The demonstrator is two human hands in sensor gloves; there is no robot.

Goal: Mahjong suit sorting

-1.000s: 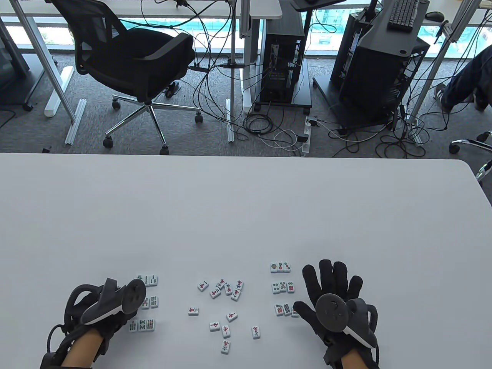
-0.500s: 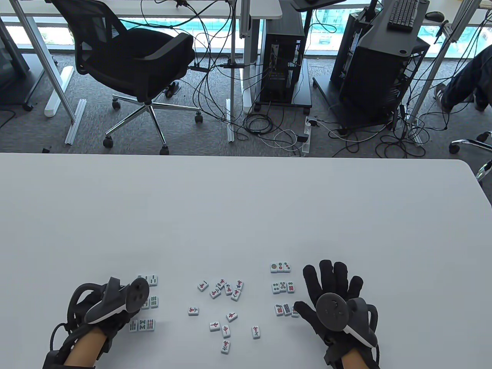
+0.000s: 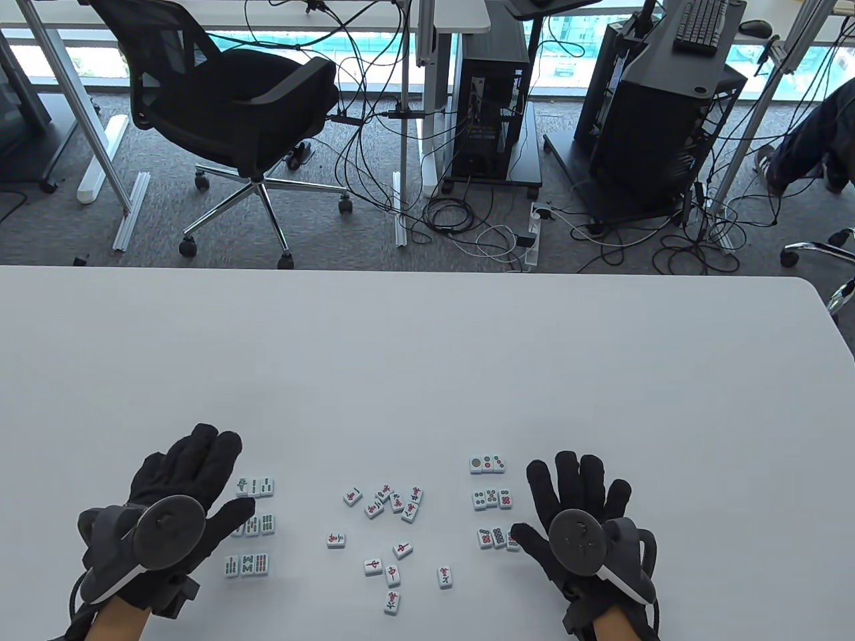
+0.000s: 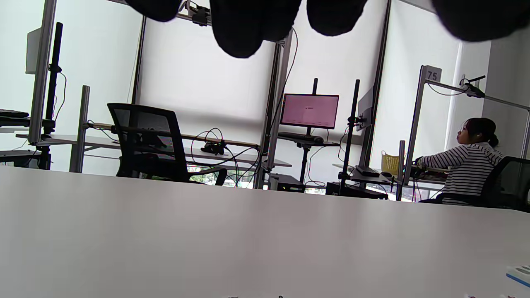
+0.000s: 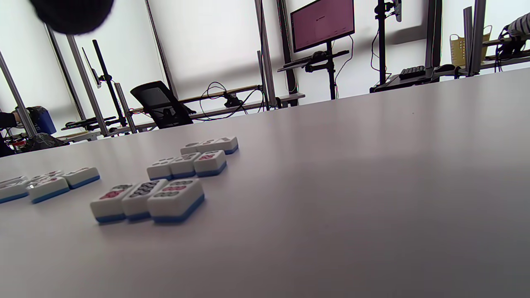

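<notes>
Small white mahjong tiles lie near the front of the white table (image 3: 427, 360). Bamboo tiles (image 3: 256, 526) stand in three short rows at the left. Character tiles (image 3: 391, 502) lie loose in the middle. Dot tiles (image 3: 492, 499) (image 5: 182, 164) form three rows at the right. My left hand (image 3: 194, 467) lies flat, fingers spread, just left of the bamboo rows, its thumb over the middle row. My right hand (image 3: 578, 484) lies flat with straight fingers right of the dot rows, thumb touching the nearest row. Neither hand holds a tile.
The table stretches wide beyond the tiles (image 4: 265, 231). Behind it stand an office chair (image 3: 220, 107), computer towers (image 3: 491, 113) and tangled cables (image 3: 467, 220) on the floor. A seated person (image 4: 468, 165) works at a far desk.
My left hand turned from an edge-on, curled pose to palm-down, its fingers now spread flat on the table beside the bamboo rows. The right hand and the tiles stayed still.
</notes>
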